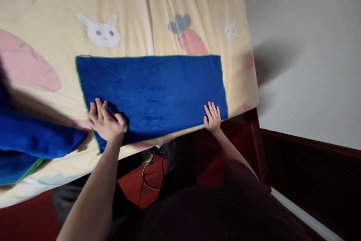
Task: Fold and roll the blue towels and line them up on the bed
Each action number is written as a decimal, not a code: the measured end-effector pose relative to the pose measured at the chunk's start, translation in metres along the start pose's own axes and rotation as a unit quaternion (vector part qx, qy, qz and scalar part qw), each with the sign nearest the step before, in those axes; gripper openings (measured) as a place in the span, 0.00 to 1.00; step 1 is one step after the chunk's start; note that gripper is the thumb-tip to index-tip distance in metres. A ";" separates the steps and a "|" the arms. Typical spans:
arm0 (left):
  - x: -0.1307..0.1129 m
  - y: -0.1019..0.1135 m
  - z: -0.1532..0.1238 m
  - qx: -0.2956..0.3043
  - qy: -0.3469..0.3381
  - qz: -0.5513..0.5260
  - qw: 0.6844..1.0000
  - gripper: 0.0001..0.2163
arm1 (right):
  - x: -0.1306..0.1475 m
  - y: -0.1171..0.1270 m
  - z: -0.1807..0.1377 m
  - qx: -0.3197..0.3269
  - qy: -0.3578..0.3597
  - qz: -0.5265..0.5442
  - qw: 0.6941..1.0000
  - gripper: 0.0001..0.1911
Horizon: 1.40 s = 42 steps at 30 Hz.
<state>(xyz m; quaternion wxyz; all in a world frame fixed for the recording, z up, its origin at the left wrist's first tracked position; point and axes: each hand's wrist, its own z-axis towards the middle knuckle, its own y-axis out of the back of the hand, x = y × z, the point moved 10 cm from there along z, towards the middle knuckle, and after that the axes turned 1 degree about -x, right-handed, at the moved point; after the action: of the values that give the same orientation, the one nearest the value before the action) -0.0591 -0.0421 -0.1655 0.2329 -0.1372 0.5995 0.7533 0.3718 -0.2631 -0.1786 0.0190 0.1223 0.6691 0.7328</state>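
A blue towel (158,87) with green edging lies flat as a long rectangle near the bed's front edge. On its left end rests my left hand (106,121), palm down with the fingers spread. My right hand (213,117) lies flat on the towel's lower right corner, fingers stretched out. Neither hand grips the cloth. A small pale tag shows at the towel's upper left corner.
More blue cloth (36,132) with green edging lies crumpled at the left. Beneath everything is a cream bedsheet (132,15) printed with rabbits and carrots. A pale wall (310,45) stands at the right. Below the bed a cable (143,177) hangs over the red floor.
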 end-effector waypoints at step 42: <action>-0.058 0.083 -0.287 0.222 -0.148 0.085 0.960 0.27 | 0.165 0.097 -0.302 -0.138 -0.135 0.340 0.920 0.27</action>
<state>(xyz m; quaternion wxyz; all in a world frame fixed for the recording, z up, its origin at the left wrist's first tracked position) -0.0732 -0.3450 -0.1370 0.2784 0.0821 0.7199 0.6305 0.1632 -0.5366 -0.0804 -0.1245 0.4362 0.4709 0.7566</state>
